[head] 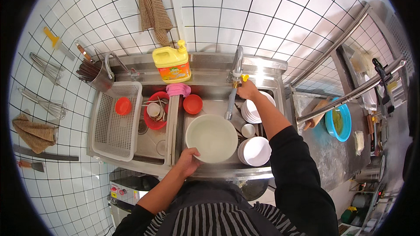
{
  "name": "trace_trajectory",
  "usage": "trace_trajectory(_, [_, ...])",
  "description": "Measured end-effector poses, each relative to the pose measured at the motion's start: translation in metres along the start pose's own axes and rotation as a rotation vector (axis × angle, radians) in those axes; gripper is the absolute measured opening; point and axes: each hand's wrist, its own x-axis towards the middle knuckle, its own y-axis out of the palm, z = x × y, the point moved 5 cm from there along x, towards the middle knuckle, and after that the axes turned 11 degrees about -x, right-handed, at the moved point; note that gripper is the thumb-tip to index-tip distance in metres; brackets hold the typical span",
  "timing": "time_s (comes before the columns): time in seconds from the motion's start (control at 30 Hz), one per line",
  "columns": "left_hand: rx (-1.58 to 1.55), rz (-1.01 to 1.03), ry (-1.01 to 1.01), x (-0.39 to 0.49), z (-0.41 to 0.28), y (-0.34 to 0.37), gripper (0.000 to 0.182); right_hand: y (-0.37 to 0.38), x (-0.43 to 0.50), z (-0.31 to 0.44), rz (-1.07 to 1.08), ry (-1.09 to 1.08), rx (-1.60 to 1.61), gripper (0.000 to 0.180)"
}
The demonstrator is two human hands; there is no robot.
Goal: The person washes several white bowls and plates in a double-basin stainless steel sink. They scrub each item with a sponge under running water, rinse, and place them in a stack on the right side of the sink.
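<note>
In the head view my left hand (189, 163) grips the near rim of a large pale basin (212, 138) in the right sink bowl. My right hand (246, 89) is at the yellow-handled tap (237, 68), its fingers by the yellow lever; how far they close round it is hidden. A clear hose end (229, 109) hangs from the tap beside the basin. Stacked white bowls (257, 151) stand to the basin's right, with another white stack (259, 106) behind them and a small white cup (248, 130) between. A red bowl (193, 104) sits behind the basin.
A white perforated basket (98, 131) holding a small red bowl (123, 106) lies over the left sink. Beside it is a red basin (149, 121) with utensils. A yellow detergent jug (172, 65) stands behind the divider, near a pink cloth (178, 89). A steel worktable (328, 167) is at right.
</note>
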Motion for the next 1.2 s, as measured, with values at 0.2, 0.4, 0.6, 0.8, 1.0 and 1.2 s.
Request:
trace_trajectory(0.2, [0.014, -0.023, 0.004, 0.008, 0.004, -0.001, 0.071, -0.013, 0.024, -0.012, -0.49, -0.131, 0.072, 0.073])
trace_trajectory(0.4, [-0.018, 0.046, 0.019, 0.009, 0.007, 0.009, 0.069, -0.01, 0.014, -0.019, -0.196, -0.087, 0.009, 0.063])
trace_trajectory(0.6, [-0.021, 0.069, 0.009, 0.013, 0.007, 0.016, 0.067, 0.0, -0.047, 0.001, -0.33, -0.229, -0.132, 0.054])
trace_trajectory(0.8, [-0.096, 0.109, 0.044, 0.025, 0.011, 0.016, 0.061, 0.044, -0.166, 0.044, -0.206, -0.22, 0.191, 0.045])
trace_trajectory(1.0, [-0.026, 0.138, 0.002, 0.037, 0.03, 0.011, 0.058, 0.097, -0.192, 0.092, -0.189, -0.225, -0.144, 0.018])
trace_trajectory(1.2, [-0.051, 0.111, 0.023, 0.053, 0.05, -0.008, 0.058, 0.113, -0.189, 0.076, 0.079, -0.086, -0.331, 0.022])
